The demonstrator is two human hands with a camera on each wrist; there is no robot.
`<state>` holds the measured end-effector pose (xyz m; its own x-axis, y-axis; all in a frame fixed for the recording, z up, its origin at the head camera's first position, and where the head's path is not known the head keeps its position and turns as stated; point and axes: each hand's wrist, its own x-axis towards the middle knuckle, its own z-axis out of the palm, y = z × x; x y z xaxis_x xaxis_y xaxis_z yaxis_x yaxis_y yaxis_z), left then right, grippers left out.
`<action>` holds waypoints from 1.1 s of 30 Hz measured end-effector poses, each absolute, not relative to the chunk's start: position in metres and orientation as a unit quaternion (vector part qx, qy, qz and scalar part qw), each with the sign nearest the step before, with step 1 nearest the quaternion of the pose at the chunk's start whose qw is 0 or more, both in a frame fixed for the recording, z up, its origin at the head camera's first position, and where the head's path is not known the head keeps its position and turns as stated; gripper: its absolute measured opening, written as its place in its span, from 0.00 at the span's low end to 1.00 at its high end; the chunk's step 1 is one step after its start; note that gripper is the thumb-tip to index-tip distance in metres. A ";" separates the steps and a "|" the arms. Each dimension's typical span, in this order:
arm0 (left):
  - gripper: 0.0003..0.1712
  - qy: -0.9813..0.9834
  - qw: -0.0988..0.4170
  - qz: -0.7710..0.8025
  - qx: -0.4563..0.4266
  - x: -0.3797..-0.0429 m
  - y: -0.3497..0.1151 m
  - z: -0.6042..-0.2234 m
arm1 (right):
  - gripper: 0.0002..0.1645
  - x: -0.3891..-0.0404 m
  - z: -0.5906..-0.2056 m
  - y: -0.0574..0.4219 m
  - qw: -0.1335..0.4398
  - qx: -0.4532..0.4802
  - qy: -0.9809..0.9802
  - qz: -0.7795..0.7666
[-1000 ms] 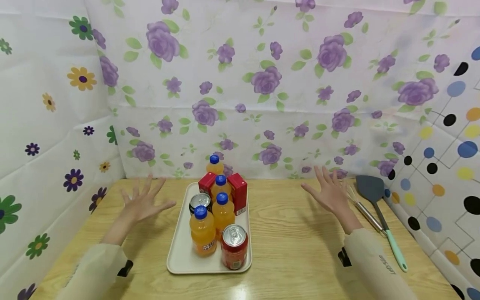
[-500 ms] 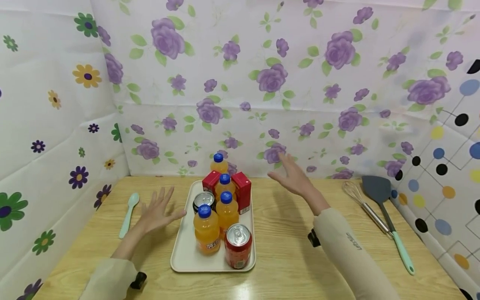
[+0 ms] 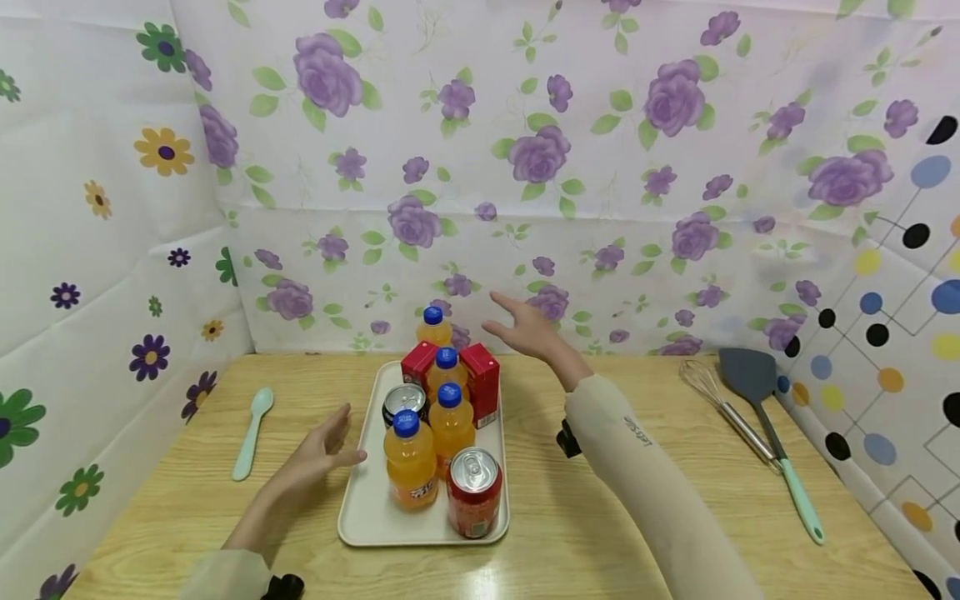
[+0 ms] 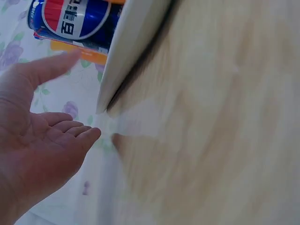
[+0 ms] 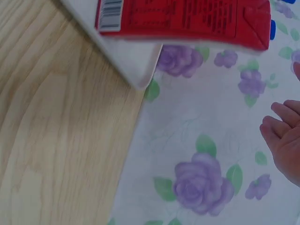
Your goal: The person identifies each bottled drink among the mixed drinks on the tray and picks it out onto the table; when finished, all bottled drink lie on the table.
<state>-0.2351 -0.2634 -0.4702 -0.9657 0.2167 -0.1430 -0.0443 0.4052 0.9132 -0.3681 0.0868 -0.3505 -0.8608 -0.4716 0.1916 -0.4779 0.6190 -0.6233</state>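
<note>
A cream tray stands on the table, loaded with drinks. On it are several orange drink bottles with blue caps, a red can at the front right, a dark blue Pepsi can on the left and two red cartons toward the back. My left hand hovers beside the tray's left edge, fingers extended and thumb apart; the left wrist view shows this hand holding nothing. Behind the right carton, my right hand reaches in the air with loosely extended fingers, touching nothing.
A mint spoon lies to the left. Over on the right are a wire whisk and a dark spatula with a mint handle. Floral cloth walls in the table's back and sides.
My right hand has swept left from beside the whisk toward the tray's back right. My left hand has moved right and slightly nearer to me, uncovering the spoon. The drinks stay put.
</note>
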 end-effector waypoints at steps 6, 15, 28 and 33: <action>0.54 0.787 0.111 0.603 0.070 -0.234 -0.263 -0.483 | 0.35 -0.379 -0.349 0.058 -0.009 0.293 -0.887 0.356; 0.53 0.749 0.115 0.645 0.093 -0.228 -0.262 -0.496 | 0.33 -0.392 -0.351 0.030 -0.038 0.311 -0.865 0.392; 0.52 0.733 0.143 0.664 0.043 -0.228 -0.260 -0.500 | 0.35 -0.383 -0.358 0.007 -0.037 0.275 -0.866 0.417; 0.52 0.734 0.136 0.665 0.030 -0.226 -0.263 -0.500 | 0.32 -0.385 -0.366 -0.001 -0.003 0.252 -0.868 0.428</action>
<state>-0.2261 -0.2633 -0.5000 -0.9611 0.2256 -0.1593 -0.1365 0.1131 0.9842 -0.3849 -0.0007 -0.3664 -0.8727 -0.4403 0.2111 -0.4355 0.5062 -0.7444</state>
